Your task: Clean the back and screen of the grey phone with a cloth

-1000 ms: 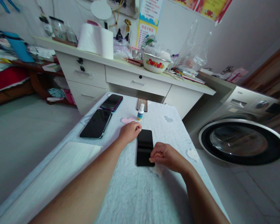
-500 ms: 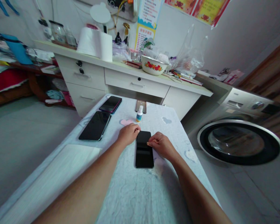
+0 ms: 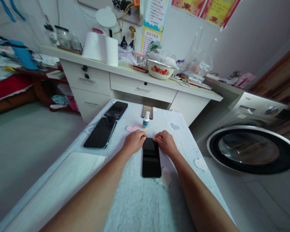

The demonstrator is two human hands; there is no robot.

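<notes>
A black smartphone (image 3: 151, 159) lies flat on the cloth-covered table, its dark screen facing up. My left hand (image 3: 135, 141) is closed at the phone's upper left corner, thumb and fingertips pressed together. At the upper right corner my right hand (image 3: 166, 142) makes a similar pinch. Whatever sits between the fingertips of either hand is too small to make out. Just beyond my hands stands a small white-capped spray bottle (image 3: 146, 120) with a blue and yellow label. Behind it lies a brownish, phone-shaped thing (image 3: 147, 111).
Two more dark phones lie at the left, a nearer one (image 3: 100, 132) and a farther one (image 3: 116, 110). A pale board-like strip (image 3: 60, 183) runs along the table's left side. Beyond are a white drawer desk (image 3: 142, 84) and a washing machine (image 3: 246, 148) at right.
My right hand has moved from the middle of the phone's right edge up to its upper right corner. The left hand stays at the upper left corner. The view has shifted slightly.
</notes>
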